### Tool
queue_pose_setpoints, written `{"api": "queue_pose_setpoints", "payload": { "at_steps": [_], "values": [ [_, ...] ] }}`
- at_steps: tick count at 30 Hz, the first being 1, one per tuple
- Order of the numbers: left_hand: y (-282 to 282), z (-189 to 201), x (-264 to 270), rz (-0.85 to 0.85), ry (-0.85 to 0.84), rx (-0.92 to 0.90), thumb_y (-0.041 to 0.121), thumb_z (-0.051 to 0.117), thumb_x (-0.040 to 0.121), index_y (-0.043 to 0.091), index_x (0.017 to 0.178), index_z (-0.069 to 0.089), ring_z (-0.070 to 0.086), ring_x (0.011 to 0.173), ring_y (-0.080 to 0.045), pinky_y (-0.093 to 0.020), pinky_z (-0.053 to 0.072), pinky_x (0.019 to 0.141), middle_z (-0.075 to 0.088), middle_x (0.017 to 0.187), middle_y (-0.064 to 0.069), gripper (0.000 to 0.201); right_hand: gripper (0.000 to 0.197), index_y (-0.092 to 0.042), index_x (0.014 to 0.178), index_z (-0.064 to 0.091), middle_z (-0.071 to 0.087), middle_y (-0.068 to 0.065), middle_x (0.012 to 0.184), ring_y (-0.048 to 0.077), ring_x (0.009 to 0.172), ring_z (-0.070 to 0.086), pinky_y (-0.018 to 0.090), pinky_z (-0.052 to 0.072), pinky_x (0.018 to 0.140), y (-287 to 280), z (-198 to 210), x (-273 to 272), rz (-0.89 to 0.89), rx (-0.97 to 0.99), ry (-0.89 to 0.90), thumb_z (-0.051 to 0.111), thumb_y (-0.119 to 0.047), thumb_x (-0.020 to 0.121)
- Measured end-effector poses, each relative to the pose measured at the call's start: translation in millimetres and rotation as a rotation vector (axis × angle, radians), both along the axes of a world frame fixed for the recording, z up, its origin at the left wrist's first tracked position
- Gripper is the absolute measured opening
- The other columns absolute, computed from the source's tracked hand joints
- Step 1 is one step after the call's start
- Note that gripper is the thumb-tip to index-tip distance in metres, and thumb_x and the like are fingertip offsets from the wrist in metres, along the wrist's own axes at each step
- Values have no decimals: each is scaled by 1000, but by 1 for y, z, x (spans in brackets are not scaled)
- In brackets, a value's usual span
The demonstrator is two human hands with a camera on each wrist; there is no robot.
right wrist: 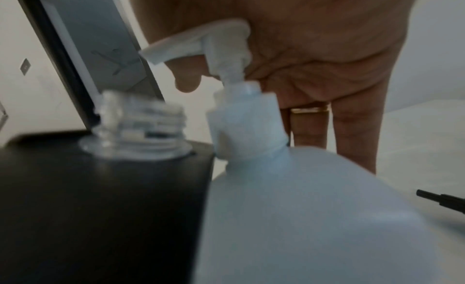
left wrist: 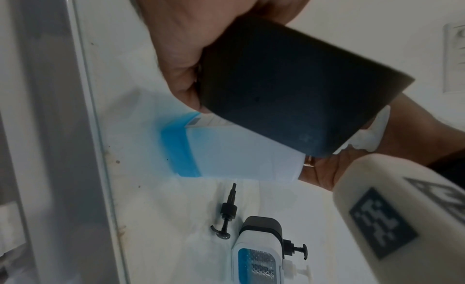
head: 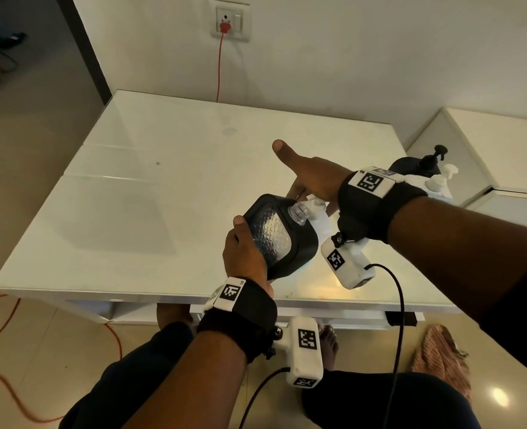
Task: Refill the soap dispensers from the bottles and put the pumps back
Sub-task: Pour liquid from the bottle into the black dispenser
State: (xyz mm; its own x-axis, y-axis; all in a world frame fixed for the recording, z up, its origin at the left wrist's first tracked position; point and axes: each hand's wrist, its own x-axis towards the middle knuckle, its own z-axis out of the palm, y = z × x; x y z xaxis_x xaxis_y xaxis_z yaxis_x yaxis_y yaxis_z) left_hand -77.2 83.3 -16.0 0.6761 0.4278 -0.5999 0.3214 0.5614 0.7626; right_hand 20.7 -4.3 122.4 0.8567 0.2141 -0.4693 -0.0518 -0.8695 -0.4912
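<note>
My left hand [head: 246,252] grips a black soap dispenser [head: 282,239] with a clear textured window, tilted above the table's front edge. Its clear threaded neck [right wrist: 141,129] has no pump on it. Right beside the neck is a white pump bottle [right wrist: 302,218] with a little blue liquid [left wrist: 178,149] at its bottom. My right hand [head: 311,178] lies with its palm on the bottle's pump head [right wrist: 201,43], fingers straight down the far side, thumb stretched out. The nozzle points towards the open neck. A loose black pump [left wrist: 226,214] lies on the table.
On the white glass table [head: 163,187], at the right edge, stand a second dispenser [left wrist: 259,254] holding blue liquid and another white pump bottle [head: 438,184]. A low white cabinet [head: 488,144] is to the right. A red cable [head: 220,66] hangs from the wall socket.
</note>
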Motion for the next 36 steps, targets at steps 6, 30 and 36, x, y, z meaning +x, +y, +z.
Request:
{"api": "queue_pose_setpoints", "payload": {
  "at_steps": [6, 30, 36],
  "values": [
    [0, 0, -2, -4, 8, 2, 86, 37, 77, 45, 100, 58, 62, 119, -38, -60, 53, 104, 64, 132, -4, 51, 102, -2, 106, 75, 72, 10, 110, 17, 75, 56, 28, 35, 62, 3, 5, -2, 30, -57, -20, 12, -82, 91],
    [1, -9, 2, 3, -17, -31, 91, 42, 68, 47, 98, 63, 65, 117, -35, -60, 54, 103, 67, 131, -3, 57, 99, -7, 99, 77, 66, -6, 79, 24, 94, 67, 37, 49, 83, 1, -16, 5, 41, 7, -83, 19, -87, 86],
    [0, -11, 1, 10, -22, -34, 80, 40, 91, 42, 104, 63, 65, 117, -35, -58, 54, 103, 67, 132, -4, 45, 96, -12, 103, 73, 66, -4, 86, 16, 84, 62, 34, 42, 77, 3, -9, 9, 50, -10, -46, 15, -87, 86]
  ]
}}
